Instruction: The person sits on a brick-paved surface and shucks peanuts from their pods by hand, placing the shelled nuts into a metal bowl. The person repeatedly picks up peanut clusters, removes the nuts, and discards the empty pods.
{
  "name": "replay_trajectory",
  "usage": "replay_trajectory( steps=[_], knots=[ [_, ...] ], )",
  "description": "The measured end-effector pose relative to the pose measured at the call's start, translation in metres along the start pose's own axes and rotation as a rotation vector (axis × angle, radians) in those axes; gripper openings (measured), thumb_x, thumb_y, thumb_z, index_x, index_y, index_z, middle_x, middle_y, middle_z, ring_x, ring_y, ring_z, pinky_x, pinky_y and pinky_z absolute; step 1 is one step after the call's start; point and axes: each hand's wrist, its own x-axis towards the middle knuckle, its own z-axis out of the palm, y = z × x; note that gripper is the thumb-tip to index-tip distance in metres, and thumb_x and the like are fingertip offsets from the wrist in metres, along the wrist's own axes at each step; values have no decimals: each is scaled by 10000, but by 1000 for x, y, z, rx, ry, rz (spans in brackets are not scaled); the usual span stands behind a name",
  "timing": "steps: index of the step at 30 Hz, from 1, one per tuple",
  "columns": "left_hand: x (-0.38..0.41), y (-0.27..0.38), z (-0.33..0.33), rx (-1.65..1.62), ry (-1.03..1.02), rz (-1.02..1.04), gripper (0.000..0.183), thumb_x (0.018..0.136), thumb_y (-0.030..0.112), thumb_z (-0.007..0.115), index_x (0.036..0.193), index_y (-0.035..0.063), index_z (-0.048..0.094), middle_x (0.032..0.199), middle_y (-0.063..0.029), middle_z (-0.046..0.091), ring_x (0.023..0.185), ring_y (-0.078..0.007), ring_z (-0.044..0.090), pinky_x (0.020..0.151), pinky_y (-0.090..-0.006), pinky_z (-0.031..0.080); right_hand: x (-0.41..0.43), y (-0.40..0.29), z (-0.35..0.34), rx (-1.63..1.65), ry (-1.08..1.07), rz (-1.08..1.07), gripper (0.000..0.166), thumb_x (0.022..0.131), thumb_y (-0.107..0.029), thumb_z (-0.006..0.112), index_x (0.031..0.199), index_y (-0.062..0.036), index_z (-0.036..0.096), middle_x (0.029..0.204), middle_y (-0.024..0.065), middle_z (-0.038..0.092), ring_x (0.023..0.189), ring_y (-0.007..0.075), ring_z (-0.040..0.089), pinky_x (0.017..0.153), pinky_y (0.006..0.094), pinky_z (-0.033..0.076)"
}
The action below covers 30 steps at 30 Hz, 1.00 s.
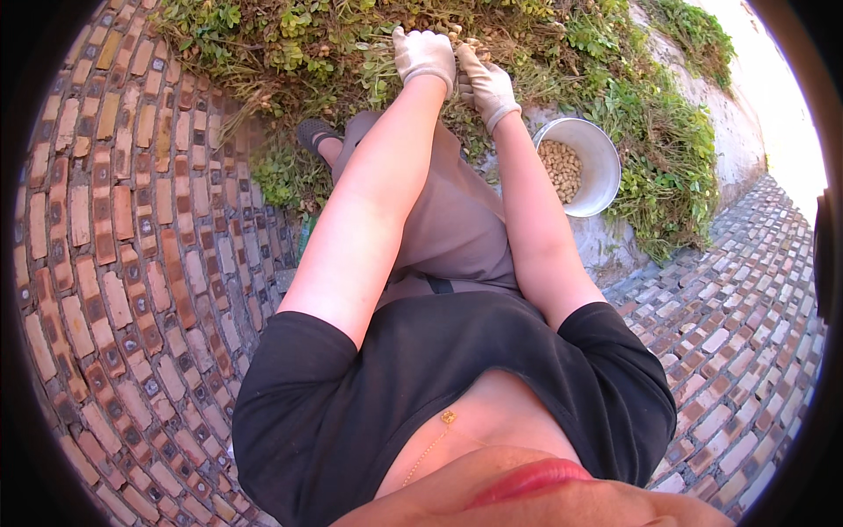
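My left hand [425,54], in a pale work glove, is closed around the stems of a peanut plant near the top of the view. Close beside it on the right, my right hand [486,82], gloved too, has its fingers on a cluster of peanut pods [475,47] at the roots. Which pods it grips cannot be told. Pulled peanut plants [276,39] with green leaves and pods lie heaped beneath and around both hands. To the right of my right forearm stands a metal bucket [602,168], partly filled with unshelled peanuts [560,168].
Brick walls or paving [132,230] curve along the left, with more brickwork [731,336] at the right. More peanut plants [665,178] lie beyond the bucket on a pale concrete surface [602,244]. My bent leg [448,217] and a dark clog [317,138] are below the heap.
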Motion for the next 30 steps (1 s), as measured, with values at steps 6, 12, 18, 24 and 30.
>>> replay_trajectory(
  steps=[6, 12, 18, 24, 30],
  knots=[
    [-2, 4, 0, 3, -14, -35, 318, 806, 293, 732, 1108, 197, 704, 1130, -17, 695, 1128, -182, 615, 1085, -431, 311, -18, -17, 7, -342, 118, -19, 425, 794, -451, 763, 853, -48, 642, 689, 20, 621, 491, 111, 539, 457, 262, 429],
    [-4, 1, -2, -3, -70, -32, 254, 815, 278, 720, 1060, 211, 724, 1081, -16, 711, 1093, -183, 634, 1044, -410, 343, -21, -8, 1, -318, 61, 33, 407, 816, -434, 748, 804, -42, 642, 631, 29, 609, 462, 110, 537, 435, 235, 426],
    [-4, -5, -4, -22, -138, -63, 242, 807, 271, 717, 1040, 207, 736, 1063, -15, 722, 1049, -180, 660, 997, -395, 373, -33, -8, -10, -285, -202, 41, 412, 889, -421, 683, 843, -13, 645, 642, 10, 587, 481, 89, 505, 425, 211, 359],
    [0, -23, -5, 7, -115, -60, 191, 859, 216, 648, 1022, 184, 741, 1036, -37, 730, 1032, -198, 672, 1012, -405, 362, -30, 5, -24, 312, -150, 124, 311, 923, -293, 607, 896, 17, 603, 631, -11, 516, 537, 72, 489, 459, 195, 372],
    [-3, -11, -1, -41, -50, -44, 159, 872, 208, 650, 993, 193, 752, 1009, -33, 736, 1012, -197, 672, 1055, -435, 322, -8, 6, -28, 164, 180, -135, 298, 825, -220, 780, 951, -9, 612, 736, 21, 585, 579, 78, 531, 460, 234, 414]
  ],
)
